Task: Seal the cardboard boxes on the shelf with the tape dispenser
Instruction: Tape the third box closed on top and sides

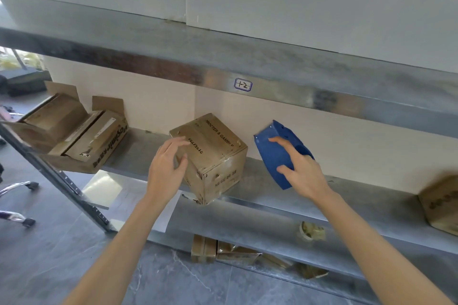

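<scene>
Our left grip point(166, 168) lies loosely on the middle cardboard box point(218, 156), fingers straight across its top and thumb against its near side. The box sits askew on the shelf point(272, 195) with one corner past the front edge. Our right grip point(302, 171) holds the blue tape dispenser point(270, 153) just right of that box, with open boxes point(74, 131) well to the left.

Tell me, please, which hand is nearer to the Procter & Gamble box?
Left. The left hand touches the box at its near left corner; the right hand is apart to its right, holding the blue dispenser.
</scene>
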### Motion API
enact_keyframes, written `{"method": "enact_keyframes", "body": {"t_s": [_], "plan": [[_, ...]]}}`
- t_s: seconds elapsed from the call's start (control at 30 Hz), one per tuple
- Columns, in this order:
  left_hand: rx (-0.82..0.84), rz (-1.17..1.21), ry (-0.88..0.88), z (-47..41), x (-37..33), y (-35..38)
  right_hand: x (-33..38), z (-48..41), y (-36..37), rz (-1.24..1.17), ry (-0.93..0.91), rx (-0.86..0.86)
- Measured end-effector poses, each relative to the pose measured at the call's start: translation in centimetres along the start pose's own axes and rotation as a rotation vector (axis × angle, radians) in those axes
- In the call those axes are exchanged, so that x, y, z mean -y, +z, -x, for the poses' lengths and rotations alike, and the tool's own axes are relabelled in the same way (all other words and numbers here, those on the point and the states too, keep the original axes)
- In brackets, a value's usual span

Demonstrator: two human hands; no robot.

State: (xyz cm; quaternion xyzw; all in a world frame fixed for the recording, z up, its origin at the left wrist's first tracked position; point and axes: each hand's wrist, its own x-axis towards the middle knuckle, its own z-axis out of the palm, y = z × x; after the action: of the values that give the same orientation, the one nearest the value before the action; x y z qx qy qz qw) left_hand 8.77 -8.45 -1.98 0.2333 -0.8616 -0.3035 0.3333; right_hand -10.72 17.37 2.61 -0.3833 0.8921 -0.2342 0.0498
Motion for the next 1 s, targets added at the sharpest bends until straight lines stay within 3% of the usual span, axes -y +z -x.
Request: {"method": "enact_keyframes", "body": {"t_s": [0.13, 0.33, 0.57, 0.77, 1.0], "plan": [[0.008, 0.030, 0.009, 0.5, -1.2, 0.3, 2.4, 1.0, -0.6, 0.041, -0.057, -0.058], [0.086, 0.175, 0.031, 0.5, -3.2, -0.1, 5.7, 1.8, -0.8, -0.105, -0.183, 0.137], [0.327, 0.442, -0.069, 0.1, -3.6, -1.9, 8.5, 2.7, -0.7, -0.138, -0.341, 0.336], [0.579, 0.535, -0.163, 0.7, -3.1, -3.2, 9.0, 2.9, 0.3, -0.021, -0.418, 0.353], [0.554, 0.538, -0.172, 0.9, -2.4, -3.3, 9.2, 3.5, 0.8, 0.045, -0.481, 0.360]]}}
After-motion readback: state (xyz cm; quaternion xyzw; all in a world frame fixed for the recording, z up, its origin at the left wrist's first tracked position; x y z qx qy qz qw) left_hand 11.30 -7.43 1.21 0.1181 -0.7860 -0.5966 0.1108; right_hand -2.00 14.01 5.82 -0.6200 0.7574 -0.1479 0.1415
